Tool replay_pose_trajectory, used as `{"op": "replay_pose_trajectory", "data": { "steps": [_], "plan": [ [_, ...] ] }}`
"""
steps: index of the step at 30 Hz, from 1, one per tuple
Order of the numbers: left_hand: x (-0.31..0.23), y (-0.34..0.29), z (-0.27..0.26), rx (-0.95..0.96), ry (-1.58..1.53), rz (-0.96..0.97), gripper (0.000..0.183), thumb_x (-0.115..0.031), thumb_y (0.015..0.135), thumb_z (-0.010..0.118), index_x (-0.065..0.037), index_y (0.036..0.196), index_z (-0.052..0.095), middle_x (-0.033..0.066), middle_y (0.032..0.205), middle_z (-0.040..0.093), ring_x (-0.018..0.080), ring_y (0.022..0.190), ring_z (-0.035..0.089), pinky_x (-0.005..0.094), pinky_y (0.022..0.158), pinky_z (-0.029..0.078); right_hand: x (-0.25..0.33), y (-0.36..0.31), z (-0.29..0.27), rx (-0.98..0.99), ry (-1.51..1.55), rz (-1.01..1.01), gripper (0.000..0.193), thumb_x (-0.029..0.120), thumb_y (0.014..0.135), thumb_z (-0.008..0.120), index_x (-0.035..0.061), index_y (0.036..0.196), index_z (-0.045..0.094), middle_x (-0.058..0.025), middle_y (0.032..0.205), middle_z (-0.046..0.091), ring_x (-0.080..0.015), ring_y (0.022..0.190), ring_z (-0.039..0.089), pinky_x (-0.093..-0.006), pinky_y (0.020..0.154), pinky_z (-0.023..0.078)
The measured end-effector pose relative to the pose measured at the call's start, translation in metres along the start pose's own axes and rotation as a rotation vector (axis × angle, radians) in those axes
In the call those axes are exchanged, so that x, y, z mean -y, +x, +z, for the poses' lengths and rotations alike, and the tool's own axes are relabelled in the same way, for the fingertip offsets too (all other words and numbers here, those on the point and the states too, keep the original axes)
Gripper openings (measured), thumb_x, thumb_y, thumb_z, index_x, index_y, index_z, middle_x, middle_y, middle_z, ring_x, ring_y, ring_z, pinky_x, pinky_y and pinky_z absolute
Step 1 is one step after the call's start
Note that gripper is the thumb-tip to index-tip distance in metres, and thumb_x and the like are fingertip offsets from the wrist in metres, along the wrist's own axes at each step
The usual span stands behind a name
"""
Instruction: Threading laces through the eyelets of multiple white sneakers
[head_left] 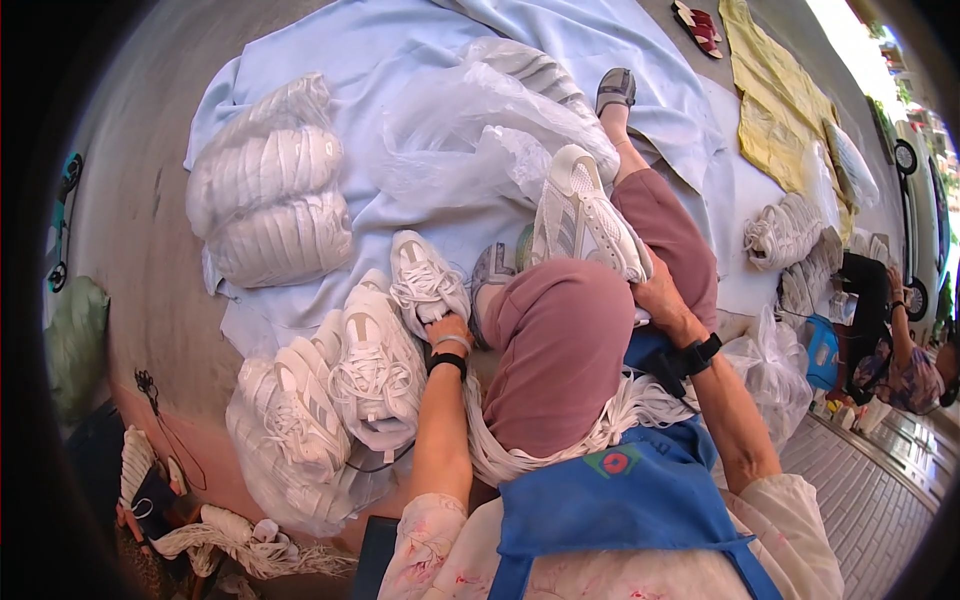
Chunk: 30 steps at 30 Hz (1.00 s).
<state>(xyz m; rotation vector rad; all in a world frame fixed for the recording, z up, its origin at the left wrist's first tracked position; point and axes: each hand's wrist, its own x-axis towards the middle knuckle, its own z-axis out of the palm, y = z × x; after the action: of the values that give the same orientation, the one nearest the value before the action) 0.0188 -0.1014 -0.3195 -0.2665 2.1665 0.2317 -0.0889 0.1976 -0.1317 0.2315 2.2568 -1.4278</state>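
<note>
My left hand (450,333) is closed on the heel end of a white laced sneaker (428,275), its toe tilted away from me. Beyond my raised knee, my right hand (660,292) grips white-and-grey sneakers (590,225) at their near end; they look like two held together, and part of the fingers is hidden behind them. Left of my left forearm stands another white sneaker (372,365) with loose laces. Beside it, more sneakers (300,405) rest on clear plastic. A bundle of white laces (640,402) lies across my lap, over the blue apron (610,500).
Plastic-wrapped shoe bundles (275,190) lie on the light blue cloth (340,60), with a crumpled clear bag (450,130) at the middle. Cords (260,545) hang at lower left. At right are more shoes (785,235), a yellow sheet (775,100) and another person (900,350).
</note>
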Motion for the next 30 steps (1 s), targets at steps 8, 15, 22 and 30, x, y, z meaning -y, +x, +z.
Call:
{"op": "replay_pose_trajectory", "data": {
  "steps": [8, 15, 22, 30],
  "plan": [
    [-0.006, 0.013, 0.001, -0.154, -0.13, -0.007, 0.036, -0.034, 0.08, 0.066, -0.007, 0.104, 0.066, 0.0144, 0.107, 0.068, 0.0296, 0.103, 0.063, 0.0434, 0.091, 0.044, 0.006, 0.005, -0.005, 0.016, -0.239, -0.142, 0.044, 0.008, 0.077, 0.067, 0.0009, 0.118, 0.054, -0.0215, 0.11, 0.062, -0.0358, 0.109, 0.057, -0.0389, 0.09, 0.045],
    [-0.004, 0.006, 0.007, -0.414, -0.208, 0.082, 0.035, -0.034, 0.078, 0.065, -0.006, 0.098, 0.066, 0.0144, 0.098, 0.068, 0.0318, 0.093, 0.064, 0.0456, 0.082, 0.044, 0.027, 0.002, -0.002, -0.029, -0.467, -0.339, 0.028, 0.006, 0.078, 0.061, -0.0002, 0.105, 0.058, -0.0214, 0.098, 0.063, -0.0404, 0.098, 0.056, -0.0437, 0.084, 0.046],
    [-0.016, 0.016, -0.012, -0.165, -0.134, 0.014, 0.034, -0.032, 0.082, 0.056, -0.009, 0.103, 0.068, 0.0175, 0.105, 0.067, 0.0337, 0.103, 0.062, 0.0445, 0.09, 0.045, 0.03, 0.006, -0.012, 0.031, -0.503, -0.374, 0.028, 0.003, 0.076, 0.062, -0.0009, 0.103, 0.058, -0.0202, 0.096, 0.062, -0.0395, 0.093, 0.057, -0.0439, 0.081, 0.046],
    [-0.007, 0.001, 0.003, -0.387, -0.378, 0.243, 0.021, -0.013, 0.081, 0.057, -0.001, 0.098, 0.058, 0.02, 0.101, 0.061, 0.0383, 0.097, 0.057, 0.0444, 0.086, 0.043, 0.023, 0.01, -0.015, 0.032, -0.428, -0.349, 0.036, 0.011, 0.076, 0.067, 0.0005, 0.11, 0.057, -0.0205, 0.104, 0.063, -0.0395, 0.101, 0.057, -0.044, 0.088, 0.045]
  ]
}}
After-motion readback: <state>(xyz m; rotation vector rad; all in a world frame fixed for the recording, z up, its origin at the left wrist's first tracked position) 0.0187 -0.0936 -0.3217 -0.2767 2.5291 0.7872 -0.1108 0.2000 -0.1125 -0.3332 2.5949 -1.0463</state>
